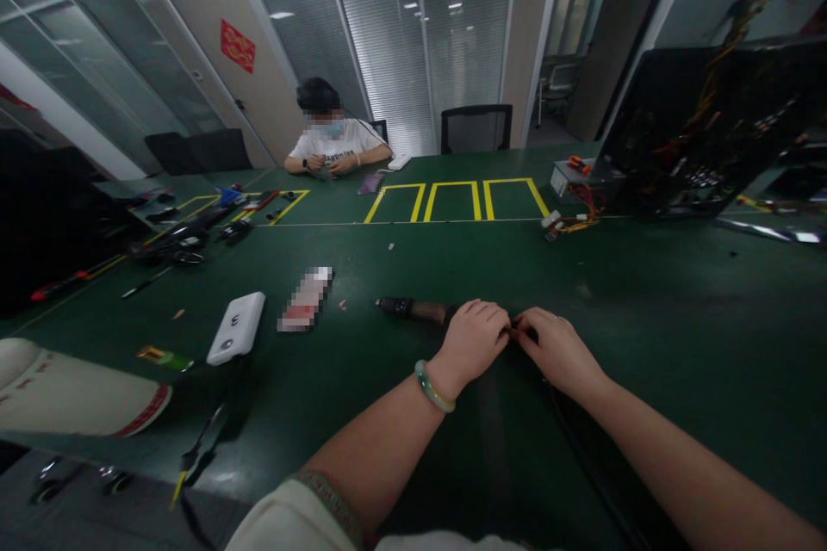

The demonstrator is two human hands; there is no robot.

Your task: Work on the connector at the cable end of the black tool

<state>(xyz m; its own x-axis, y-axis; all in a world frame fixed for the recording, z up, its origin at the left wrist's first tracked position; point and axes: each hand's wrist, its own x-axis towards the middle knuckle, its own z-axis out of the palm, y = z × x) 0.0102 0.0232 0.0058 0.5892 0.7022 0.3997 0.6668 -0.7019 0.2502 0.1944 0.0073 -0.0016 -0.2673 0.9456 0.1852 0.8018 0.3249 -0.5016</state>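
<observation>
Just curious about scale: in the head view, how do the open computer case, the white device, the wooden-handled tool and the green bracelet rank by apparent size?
1. open computer case
2. white device and wooden-handled tool: about alike, unranked
3. green bracelet

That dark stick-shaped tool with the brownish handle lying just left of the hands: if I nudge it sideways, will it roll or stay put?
The tool looks round and slim, lying flat on the smooth green table, so it would probably roll if pushed across its length. It seems rigid, not floppy. The left hand rests against its near end, which likely steadies it for now.
</observation>
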